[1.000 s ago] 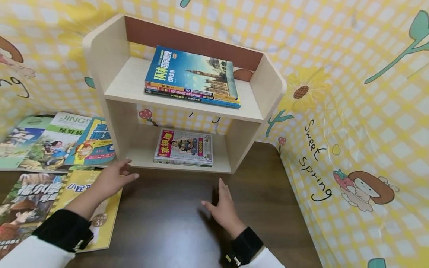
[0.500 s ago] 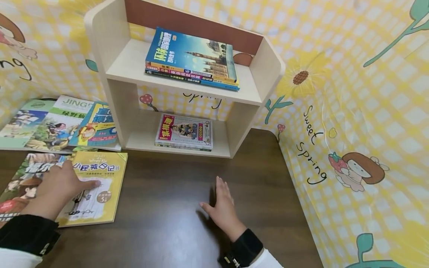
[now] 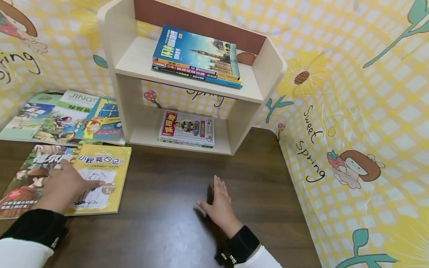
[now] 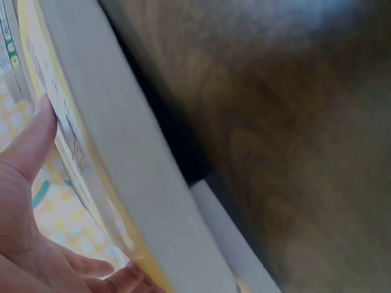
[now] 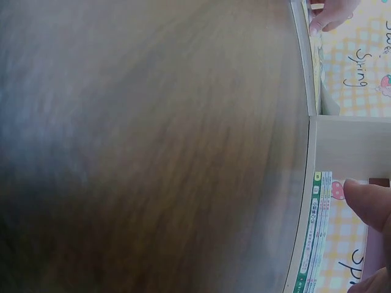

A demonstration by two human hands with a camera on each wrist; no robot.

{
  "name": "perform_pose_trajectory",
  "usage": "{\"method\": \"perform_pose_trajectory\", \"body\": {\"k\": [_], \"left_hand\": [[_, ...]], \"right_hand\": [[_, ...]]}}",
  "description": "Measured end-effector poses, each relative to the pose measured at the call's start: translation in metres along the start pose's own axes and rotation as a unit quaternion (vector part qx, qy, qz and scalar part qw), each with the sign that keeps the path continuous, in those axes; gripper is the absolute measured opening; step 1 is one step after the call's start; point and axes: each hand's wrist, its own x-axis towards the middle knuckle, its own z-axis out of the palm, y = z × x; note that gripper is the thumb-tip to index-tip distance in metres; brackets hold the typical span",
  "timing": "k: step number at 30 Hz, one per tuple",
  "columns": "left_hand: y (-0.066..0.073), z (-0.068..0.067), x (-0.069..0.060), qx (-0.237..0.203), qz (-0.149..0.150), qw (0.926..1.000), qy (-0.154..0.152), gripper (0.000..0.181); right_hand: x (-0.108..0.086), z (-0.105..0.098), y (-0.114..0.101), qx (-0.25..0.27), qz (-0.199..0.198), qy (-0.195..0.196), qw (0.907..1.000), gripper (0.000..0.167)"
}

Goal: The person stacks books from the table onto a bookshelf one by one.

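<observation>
My left hand (image 3: 65,184) rests on the cover of a yellow book (image 3: 122,175), thumb stretched to the right across it. In the left wrist view, the thumb touches the cover of the thick yellow book (image 4: 116,134), and several bent fingers lie along its other side. A comic-style book (image 3: 20,190) with a figure in a brown hat lies against its left edge, partly under the hand. My right hand (image 3: 221,206) hovers or rests over the dark table, fingers straight and thumb apart, holding nothing.
A cream two-tier bookshelf (image 3: 134,87) stands at the back. Its upper shelf bears a stack of books topped by a blue one (image 3: 201,52); the lower holds a smaller stack (image 3: 187,128). Several books (image 3: 67,119) lie left of it. Gingham cloth (image 3: 335,93) surrounds the dark table (image 3: 161,223).
My left hand has moved from beside the shelf down and left onto the yellow book. The right hand has barely moved. The view has tilted downward.
</observation>
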Motion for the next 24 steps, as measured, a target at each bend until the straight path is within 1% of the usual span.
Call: {"method": "perform_pose_trajectory", "body": {"k": [3, 6, 8, 10, 12, 14, 17, 19, 21, 24], "left_hand": [[-0.005, -0.006, 0.004, -0.02, 0.005, 0.9996, -0.018, 0.132], [-0.012, -0.01, 0.008, -0.047, 0.003, 0.9973, -0.058, 0.126], [-0.016, -0.01, 0.01, -0.053, 0.0, 0.9951, -0.083, 0.12], [-0.018, -0.01, 0.01, -0.048, -0.01, 0.9935, -0.102, 0.118], [-0.02, -0.008, 0.01, -0.05, -0.011, 0.9927, -0.109, 0.119], [-0.022, -0.006, 0.01, -0.051, -0.008, 0.9937, -0.1, 0.122], [-0.024, -0.005, 0.01, -0.059, 0.008, 0.9953, -0.076, 0.127], [-0.025, -0.005, 0.011, -0.06, 0.019, 0.9963, -0.059, 0.126], [-0.027, -0.005, 0.011, -0.065, 0.029, 0.9963, -0.049, 0.128], [-0.032, -0.005, 0.012, -0.067, 0.038, 0.9963, -0.039, 0.132]], "right_hand": [[0.0, 0.001, 0.0, 0.002, 0.001, 0.0, 1.0, 0.095], [0.0, 0.002, 0.001, 0.003, 0.002, -0.003, 1.0, 0.095], [0.0, 0.002, 0.001, 0.005, 0.002, -0.004, 1.0, 0.095], [0.0, 0.002, 0.002, 0.006, 0.004, -0.007, 1.0, 0.095], [0.0, 0.003, 0.003, 0.004, 0.005, -0.008, 0.9999, 0.095], [-0.001, 0.003, 0.004, 0.003, 0.006, -0.009, 0.9999, 0.095], [-0.001, 0.003, 0.005, 0.001, 0.009, -0.009, 0.9999, 0.095], [-0.001, 0.003, 0.004, 0.001, 0.011, -0.008, 0.9999, 0.095], [-0.002, 0.003, 0.004, 0.001, 0.012, -0.009, 0.9999, 0.094], [-0.002, 0.003, 0.004, 0.003, 0.01, -0.007, 0.9999, 0.094]]}}
